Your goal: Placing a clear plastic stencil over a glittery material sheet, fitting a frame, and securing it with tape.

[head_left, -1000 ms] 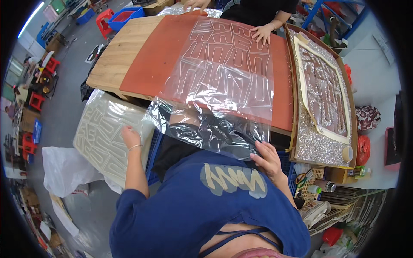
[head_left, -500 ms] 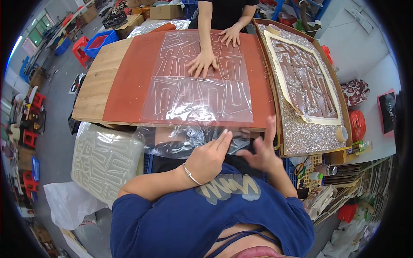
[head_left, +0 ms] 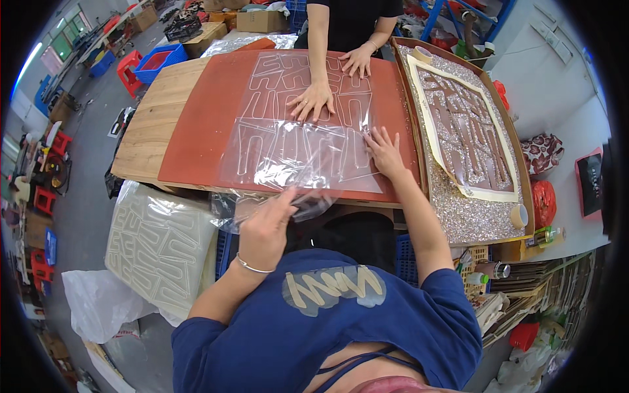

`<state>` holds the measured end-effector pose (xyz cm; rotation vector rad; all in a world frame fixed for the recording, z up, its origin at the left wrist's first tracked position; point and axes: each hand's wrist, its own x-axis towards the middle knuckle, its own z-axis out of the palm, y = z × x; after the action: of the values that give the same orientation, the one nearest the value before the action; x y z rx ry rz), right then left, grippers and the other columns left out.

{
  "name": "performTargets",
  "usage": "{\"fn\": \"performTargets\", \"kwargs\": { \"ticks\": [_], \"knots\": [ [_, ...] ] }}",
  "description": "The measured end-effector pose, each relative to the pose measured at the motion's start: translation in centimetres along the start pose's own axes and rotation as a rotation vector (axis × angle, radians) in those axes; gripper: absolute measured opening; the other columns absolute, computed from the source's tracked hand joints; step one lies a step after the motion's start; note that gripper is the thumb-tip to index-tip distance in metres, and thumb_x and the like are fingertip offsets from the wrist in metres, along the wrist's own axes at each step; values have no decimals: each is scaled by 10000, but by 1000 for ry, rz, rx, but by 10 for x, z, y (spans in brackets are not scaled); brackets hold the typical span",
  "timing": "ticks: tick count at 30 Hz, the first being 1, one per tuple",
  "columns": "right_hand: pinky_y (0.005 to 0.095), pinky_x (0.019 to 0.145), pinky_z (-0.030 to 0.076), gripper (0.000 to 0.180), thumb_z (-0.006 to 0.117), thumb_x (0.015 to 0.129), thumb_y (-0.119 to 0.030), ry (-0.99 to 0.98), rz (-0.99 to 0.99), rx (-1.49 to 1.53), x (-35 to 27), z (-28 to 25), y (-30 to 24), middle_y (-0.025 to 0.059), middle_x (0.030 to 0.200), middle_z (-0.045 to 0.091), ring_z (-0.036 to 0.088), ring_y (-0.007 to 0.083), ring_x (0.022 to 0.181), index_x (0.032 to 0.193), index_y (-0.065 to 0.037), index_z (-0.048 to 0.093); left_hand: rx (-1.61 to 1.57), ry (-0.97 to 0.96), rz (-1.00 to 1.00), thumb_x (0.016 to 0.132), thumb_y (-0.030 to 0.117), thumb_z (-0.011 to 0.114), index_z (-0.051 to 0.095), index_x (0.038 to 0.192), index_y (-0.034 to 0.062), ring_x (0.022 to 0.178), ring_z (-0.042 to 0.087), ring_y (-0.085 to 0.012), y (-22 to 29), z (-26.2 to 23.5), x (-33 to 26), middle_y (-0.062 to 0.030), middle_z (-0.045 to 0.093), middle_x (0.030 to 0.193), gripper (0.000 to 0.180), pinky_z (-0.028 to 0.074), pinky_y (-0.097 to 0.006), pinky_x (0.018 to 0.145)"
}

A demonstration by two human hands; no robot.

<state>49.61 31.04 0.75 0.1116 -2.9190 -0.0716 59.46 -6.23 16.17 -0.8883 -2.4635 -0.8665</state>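
Observation:
A clear plastic film (head_left: 229, 164) with raised outlined letter-like shapes lies over a reddish-brown sheet (head_left: 196, 124) on the table. Its near part hangs loose and crumpled over the table's front edge. My left hand (head_left: 265, 223) is closed at this loose part, pinching the film, which lifts and folds beside the fingers. At the film's right edge my right hand (head_left: 386, 154) lies with its fingers spread, pressing on it. Across the table another person's two hands, one (head_left: 314, 101) mid-film and one (head_left: 358, 60) near its far right corner, rest flat on the film.
On the right stands a shallow tray (head_left: 452, 219) of glittery grains with a cream-framed stencil (head_left: 468, 121) and tape rolls. A stack of patterned translucent sheets (head_left: 157, 242) sits at lower left. Bare wood (head_left: 154, 124) shows at the table's left. Blue baskets (head_left: 157, 62) and a red stool (head_left: 128, 72) stand beyond.
My right hand has reached forward onto the film's right edge. My left hand has moved left and down, drawing the loose film with it. The other person's hands stay on the film.

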Motion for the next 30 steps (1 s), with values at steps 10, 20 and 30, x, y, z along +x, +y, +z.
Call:
{"fn": "performTargets", "kwargs": {
  "ticks": [10, 20, 30],
  "knots": [
    [556, 989, 275, 380, 467, 905, -221, 151, 89, 41, -61, -37, -99, 165, 1224, 515, 465, 366, 1150, 1264, -99, 485, -39, 211, 30, 893, 69, 554, 615, 1094, -32, 779, 683, -273, -42, -56, -39, -157, 679, 969, 234, 533, -308, 660],
    [454, 864, 378, 685, 640, 735, -92, 240, 152, 481, -63, -83, -96, 231, 1204, 503, 513, 359, 1028, 1368, -79, 380, 104, 378, 182, 930, 202, 517, 591, 1085, -19, 624, 652, -217, -75, -108, -54, -161, 688, 835, 280, 506, -288, 563],
    [568, 1084, 169, 383, 502, 821, -98, 137, 32, -28, -90, -49, -110, 245, 1246, 505, 391, 422, 1245, 1188, 5, 541, 248, 581, 155, 966, 220, 470, 567, 1047, -46, 576, 631, -226, -111, -115, -68, -166, 676, 734, 294, 508, -307, 560]
  ]
}}
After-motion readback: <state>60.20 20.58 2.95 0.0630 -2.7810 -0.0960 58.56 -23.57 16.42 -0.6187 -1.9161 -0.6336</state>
